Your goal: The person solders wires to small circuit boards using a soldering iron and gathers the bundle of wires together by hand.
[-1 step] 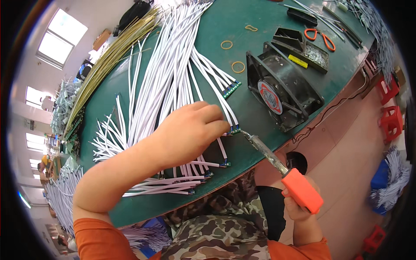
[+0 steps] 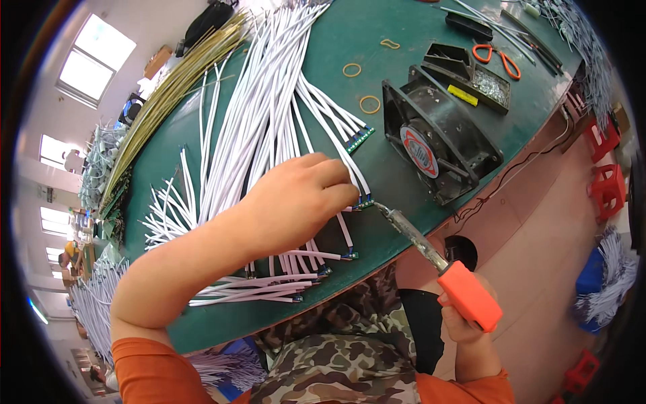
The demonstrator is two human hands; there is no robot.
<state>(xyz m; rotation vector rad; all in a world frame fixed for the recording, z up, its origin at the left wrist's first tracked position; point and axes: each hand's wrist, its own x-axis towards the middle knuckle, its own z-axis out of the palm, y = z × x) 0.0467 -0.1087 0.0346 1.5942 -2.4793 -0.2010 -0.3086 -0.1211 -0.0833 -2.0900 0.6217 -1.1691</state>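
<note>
My right hand grips a soldering iron by its orange handle. The iron's tip reaches the right end of a small green circuit board, touching it or very close. My left hand is closed in a pinch at the board's left side; its fingertips and whatever they hold are hidden. White cables run from the far side down to this board. Another green board strip with cables lies farther off. Nearer the table edge, several white cables end in small green boards.
A black square fan stands right of the boards on the green table. Behind it are a black parts tray, orange-handled scissors and rubber bands. Red stools stand on the floor at right.
My left hand has shifted very slightly at the board. The soldering iron and my right hand stay in place.
</note>
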